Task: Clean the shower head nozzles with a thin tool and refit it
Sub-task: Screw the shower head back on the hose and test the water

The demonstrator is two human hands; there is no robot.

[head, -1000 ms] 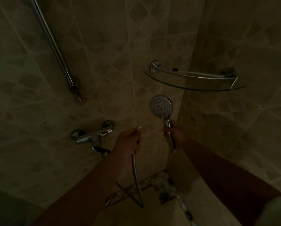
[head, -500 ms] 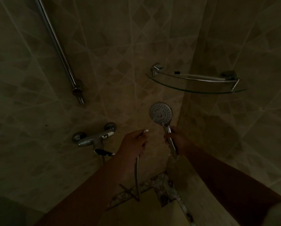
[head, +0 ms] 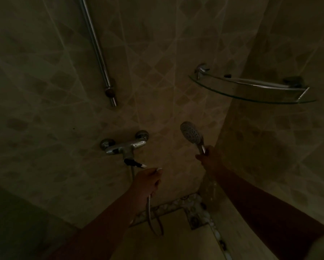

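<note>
In a dim tiled shower, my right hand [head: 210, 158] grips the handle of a chrome shower head [head: 191, 134], held upright with its round nozzle face turned up and to the left. My left hand [head: 148, 182] is closed around the metal shower hose [head: 149, 214], which hangs below it in a loop near the floor. The hose also runs up to the chrome mixer tap [head: 123, 147] on the wall, just up and left of my left hand. No thin tool shows in either hand.
A slanted chrome riser rail [head: 97, 51] is fixed to the wall at upper left, its lower end above the tap. A glass corner shelf [head: 251, 91] with a chrome rail sits at upper right. A floor drain [head: 195, 220] lies in the corner below.
The view has shifted, so everything sits further right and lower. The shower head's face has turned from facing me to angled leftward, and my hands are now further apart.
</note>
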